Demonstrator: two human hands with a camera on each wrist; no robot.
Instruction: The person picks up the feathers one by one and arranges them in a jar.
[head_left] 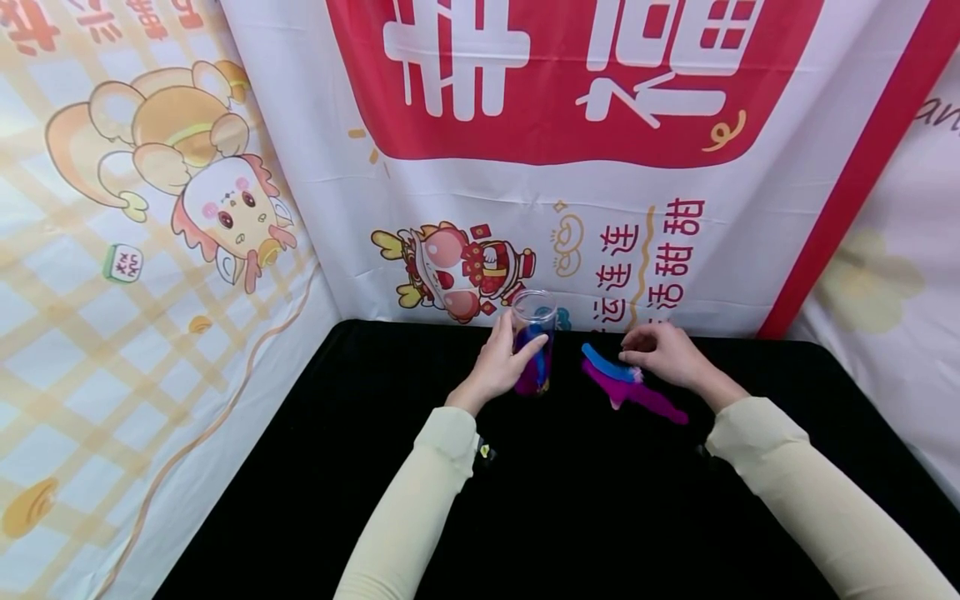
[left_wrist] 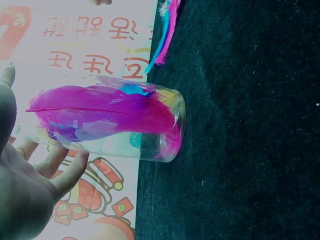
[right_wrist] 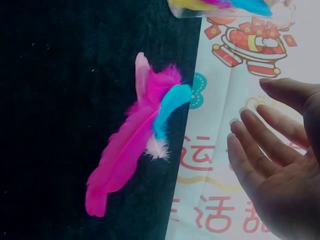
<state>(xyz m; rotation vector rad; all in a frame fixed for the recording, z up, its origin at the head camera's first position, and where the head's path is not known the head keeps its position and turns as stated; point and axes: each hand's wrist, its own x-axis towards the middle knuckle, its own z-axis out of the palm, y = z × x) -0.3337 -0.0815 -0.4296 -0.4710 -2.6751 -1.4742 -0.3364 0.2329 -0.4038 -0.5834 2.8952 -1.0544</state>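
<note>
A clear plastic jar [head_left: 535, 310] stands upright near the table's back edge, with purple, blue and yellow feathers [left_wrist: 95, 110] inside. My left hand [head_left: 495, 357] holds it from the left side, thumb and fingers on opposite sides of the wall. To the right of the jar lies a small pile of loose feathers: a long magenta feather [right_wrist: 122, 155], a blue feather [right_wrist: 172, 102] and pale pink ones [right_wrist: 142, 75]. Just beyond this pile hovers my right hand [head_left: 663, 354], its fingers loosely bent and apart from the feathers. Nothing is in its grasp in the right wrist view.
A black-covered table [head_left: 592, 508] spreads out under both arms. Right behind its back edge hangs a white and red printed cloth [head_left: 465, 187]. Another patterned cloth [head_left: 150, 333] borders the table on the left.
</note>
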